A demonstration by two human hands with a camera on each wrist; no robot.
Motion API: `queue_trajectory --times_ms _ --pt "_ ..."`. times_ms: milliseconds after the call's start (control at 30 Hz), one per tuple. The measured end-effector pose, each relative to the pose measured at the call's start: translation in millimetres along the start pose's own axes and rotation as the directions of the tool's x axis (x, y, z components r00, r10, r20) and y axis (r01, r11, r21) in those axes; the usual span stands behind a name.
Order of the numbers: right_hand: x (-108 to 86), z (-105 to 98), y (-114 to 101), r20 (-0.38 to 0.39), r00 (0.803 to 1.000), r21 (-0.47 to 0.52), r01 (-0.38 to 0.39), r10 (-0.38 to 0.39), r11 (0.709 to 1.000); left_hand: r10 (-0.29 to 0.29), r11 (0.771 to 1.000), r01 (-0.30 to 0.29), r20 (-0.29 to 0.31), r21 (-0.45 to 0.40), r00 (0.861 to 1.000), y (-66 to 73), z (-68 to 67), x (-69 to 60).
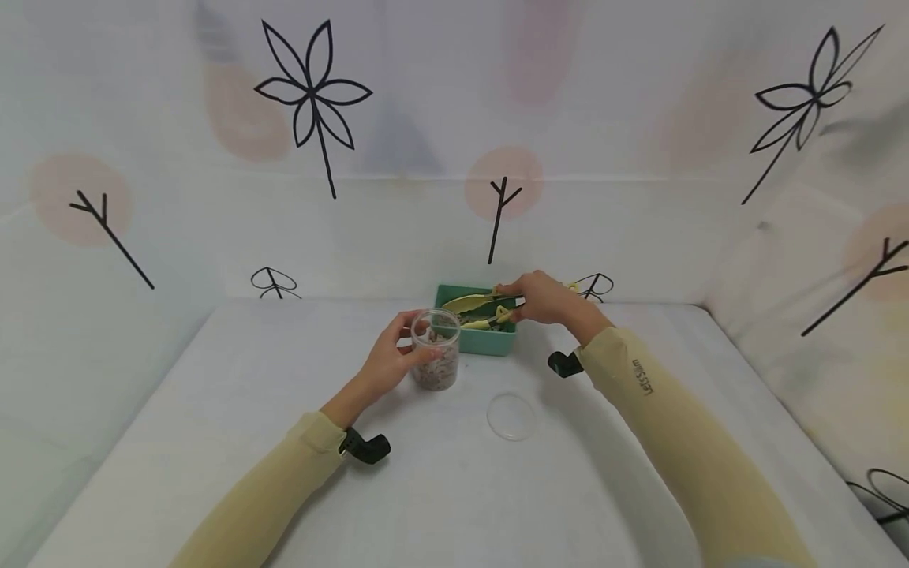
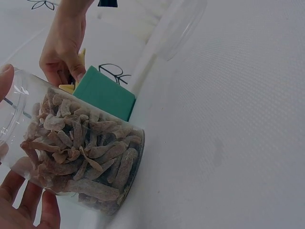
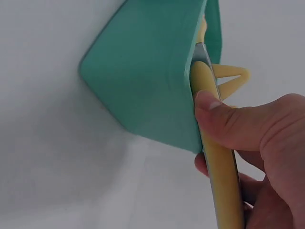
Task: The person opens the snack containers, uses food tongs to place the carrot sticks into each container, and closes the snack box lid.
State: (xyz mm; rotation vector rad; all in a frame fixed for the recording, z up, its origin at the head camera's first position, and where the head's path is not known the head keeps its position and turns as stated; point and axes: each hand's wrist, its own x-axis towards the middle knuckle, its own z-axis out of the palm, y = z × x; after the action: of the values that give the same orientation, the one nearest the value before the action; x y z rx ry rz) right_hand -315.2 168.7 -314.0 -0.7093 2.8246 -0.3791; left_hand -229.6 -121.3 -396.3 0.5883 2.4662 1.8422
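My left hand (image 1: 383, 361) grips a clear, lidless jar (image 1: 436, 371) from its left side, fingers and thumb spread round it. Dried brownish pieces with a pale dusty coating (image 2: 90, 152) fill much of the jar, which stands at the left front of a green box (image 1: 488, 343). My right hand (image 1: 545, 300) holds yellow-handled tongs (image 3: 217, 162) at the box's right end, thumb on one handle. The yellow tips (image 1: 465, 303) reach over and into the box. In the right wrist view, the box wall hides the tips.
A clear round lid (image 1: 511, 416) lies on the white tabletop (image 1: 454, 505), in front of the box and to the right of the jar. Close behind the box rises a patterned cloth backdrop (image 1: 398, 237).
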Motion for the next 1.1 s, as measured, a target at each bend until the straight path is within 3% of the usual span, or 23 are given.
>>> queue_trajectory --times_ms 267,367,467,567,833,1100 --pt "1.1 -2 -13 0.035 0.999 -0.034 0.009 -0.008 0.999 -0.006 1.000 0.006 -0.011 0.003 1.000 1.3 -0.2 -1.7" --pt "-0.1 -2 -14 0.038 0.999 -0.045 0.008 -0.006 0.999 -0.014 1.000 0.014 0.003 -0.004 1.000 8.9 -1.3 -3.2" --pt "-3.3 1 -12 0.025 1.000 -0.019 0.015 -0.015 1.000 -0.012 1.000 0.012 0.009 -0.015 1.000 8.2 -1.0 -2.9" --pt "-9.2 4 -11 -0.009 1.000 -0.005 0.028 -0.028 1.000 -0.001 1.000 0.001 0.007 -0.015 1.000 0.5 0.0 -0.4" --pt "-18.7 9 3 -0.132 0.990 0.003 0.042 -0.041 0.999 0.006 1.000 -0.006 -0.003 -0.001 1.000 -0.5 0.9 -0.5" --pt "-32.8 -3 14 -0.245 0.970 0.159 0.053 -0.013 0.986 0.007 1.000 -0.007 0.003 -0.006 1.000 -2.6 0.9 1.0"
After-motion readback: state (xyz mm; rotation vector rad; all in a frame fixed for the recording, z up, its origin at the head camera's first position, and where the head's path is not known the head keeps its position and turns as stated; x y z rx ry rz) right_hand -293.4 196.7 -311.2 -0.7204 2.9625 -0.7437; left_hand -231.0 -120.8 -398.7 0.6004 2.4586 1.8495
